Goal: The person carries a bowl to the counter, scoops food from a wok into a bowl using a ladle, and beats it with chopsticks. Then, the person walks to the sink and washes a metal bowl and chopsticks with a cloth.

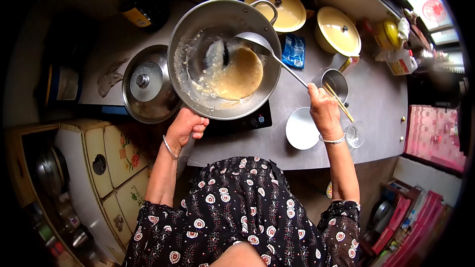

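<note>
Between and beyond the two hands: deep grey pan (pixel 217 14), overlapping the black cooktop (pixel 260 117) from above; whether it rests on that surface cannot be told. Contents: lumpy, golden-beige mixture (pixel 242 76), heaviest on the side toward the right hand, with paler smears along the wall.

Left hand (pixel 187 127): clenched at the pan's near rim, grasping it there; fingers cover the gripped part. Beyond this hand, to its left, a metal lid (pixel 136 91) with a knob.

Right hand (pixel 324 108): closed around the end of a ladle (pixel 256 40); ladle head inside the pan, near its far wall. Just left of this hand, a white bowl (pixel 300 129). Just beyond it, a metal pot (pixel 346 80), with chopsticks (pixel 341 105) slanting out over the near rim. Right of the wrist, a clear glass (pixel 355 135). Farther beyond, a blue packet (pixel 294 51) and two yellow lidded pots (pixel 339 32).
</note>
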### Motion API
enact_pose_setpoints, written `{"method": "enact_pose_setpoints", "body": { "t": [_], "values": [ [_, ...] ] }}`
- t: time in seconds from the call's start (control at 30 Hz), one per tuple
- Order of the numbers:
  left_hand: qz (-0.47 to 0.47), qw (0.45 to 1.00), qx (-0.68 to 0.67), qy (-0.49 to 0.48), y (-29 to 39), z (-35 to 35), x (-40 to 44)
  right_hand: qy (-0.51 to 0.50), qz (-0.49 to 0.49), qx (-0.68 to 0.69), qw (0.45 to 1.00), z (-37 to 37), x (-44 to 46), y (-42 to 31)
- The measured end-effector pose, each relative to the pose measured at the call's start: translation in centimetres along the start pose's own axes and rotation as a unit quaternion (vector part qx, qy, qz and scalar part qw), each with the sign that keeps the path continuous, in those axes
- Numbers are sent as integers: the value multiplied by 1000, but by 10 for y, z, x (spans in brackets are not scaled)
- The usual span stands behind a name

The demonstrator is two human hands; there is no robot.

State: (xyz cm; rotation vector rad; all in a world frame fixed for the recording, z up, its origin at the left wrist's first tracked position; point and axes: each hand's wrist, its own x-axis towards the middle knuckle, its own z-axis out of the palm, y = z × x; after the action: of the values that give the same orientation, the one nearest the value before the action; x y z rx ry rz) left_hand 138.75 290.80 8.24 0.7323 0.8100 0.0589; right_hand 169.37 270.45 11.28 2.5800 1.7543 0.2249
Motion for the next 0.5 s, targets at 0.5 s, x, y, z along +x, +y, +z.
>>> {"method": "enact_pose_setpoints", "body": {
  "t": [0.5],
  "values": [
    [-28,999,7,-36,-15,32,-2,-97,182,401,892,30,-112,-14]
  ]
}}
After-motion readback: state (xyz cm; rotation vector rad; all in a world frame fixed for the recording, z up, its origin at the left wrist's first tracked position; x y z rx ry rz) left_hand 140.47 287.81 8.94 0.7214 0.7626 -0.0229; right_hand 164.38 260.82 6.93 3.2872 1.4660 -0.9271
